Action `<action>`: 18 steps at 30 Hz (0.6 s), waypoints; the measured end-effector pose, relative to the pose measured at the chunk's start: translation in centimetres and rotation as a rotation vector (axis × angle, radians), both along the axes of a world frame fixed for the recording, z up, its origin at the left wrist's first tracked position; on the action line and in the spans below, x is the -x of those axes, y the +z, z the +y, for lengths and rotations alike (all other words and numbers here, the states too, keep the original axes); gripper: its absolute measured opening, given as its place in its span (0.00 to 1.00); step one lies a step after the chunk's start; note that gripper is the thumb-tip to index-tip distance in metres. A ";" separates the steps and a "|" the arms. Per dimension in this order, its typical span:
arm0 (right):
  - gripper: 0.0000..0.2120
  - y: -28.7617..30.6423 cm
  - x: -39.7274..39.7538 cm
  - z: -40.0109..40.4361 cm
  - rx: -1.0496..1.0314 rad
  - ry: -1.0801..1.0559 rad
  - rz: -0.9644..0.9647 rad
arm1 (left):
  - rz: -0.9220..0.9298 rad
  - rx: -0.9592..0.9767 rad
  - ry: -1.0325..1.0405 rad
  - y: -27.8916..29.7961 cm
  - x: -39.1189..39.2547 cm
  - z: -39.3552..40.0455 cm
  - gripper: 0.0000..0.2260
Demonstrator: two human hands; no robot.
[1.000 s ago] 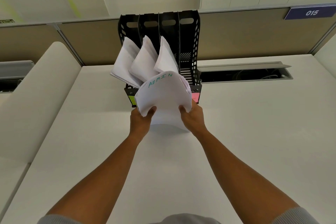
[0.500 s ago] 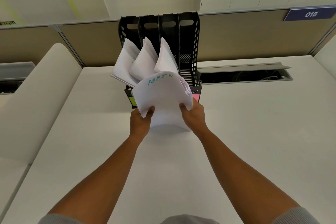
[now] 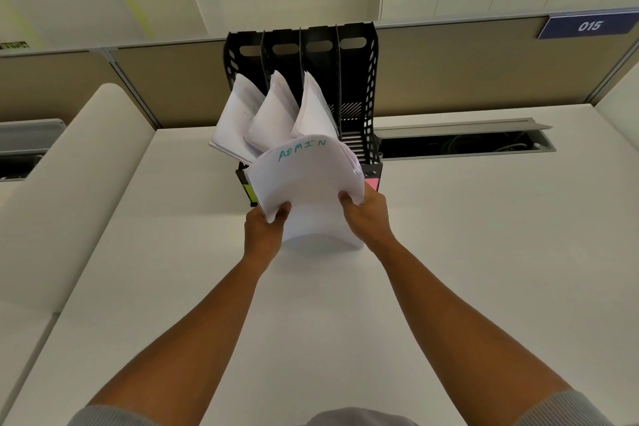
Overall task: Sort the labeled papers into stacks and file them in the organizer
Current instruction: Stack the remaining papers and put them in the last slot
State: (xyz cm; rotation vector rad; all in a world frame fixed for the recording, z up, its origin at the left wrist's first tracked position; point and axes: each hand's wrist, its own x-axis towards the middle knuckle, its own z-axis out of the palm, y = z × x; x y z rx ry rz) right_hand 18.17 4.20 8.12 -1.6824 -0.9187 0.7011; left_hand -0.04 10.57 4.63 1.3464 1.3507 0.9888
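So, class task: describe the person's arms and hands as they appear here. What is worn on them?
Both forearms are bare. Grey ribbed sleeves show only at the bottom corners, pushed up near the elbows. The left hand and right hand wear no gloves; no watch, ring or bracelet is visible.

ADMIN stack (image 3: pixel 311 190): bowed, before organizer (image 3: pixel 356 79) | three slots filled

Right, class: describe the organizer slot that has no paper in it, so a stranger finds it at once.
Find the black organizer standing against the beige partition. Its rightmost slot is the only one with no papers; a pink label marks its front.
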 end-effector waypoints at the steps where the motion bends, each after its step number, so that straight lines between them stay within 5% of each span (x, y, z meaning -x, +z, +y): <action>1: 0.14 0.0 0.0 -0.1 0.012 0.004 0.000 | 0.011 0.013 -0.002 -0.2 0.1 0.0 0.18; 10: 0.04 4.6 -1.1 0.5 -0.098 -0.209 -0.080 | 0.105 -0.023 -0.037 -0.7 -0.1 0.6 0.04; 18: 0.08 12.0 -4.0 2.7 -0.249 -0.524 -0.134 | 0.117 0.043 -0.135 -1.6 -1.1 0.3 0.09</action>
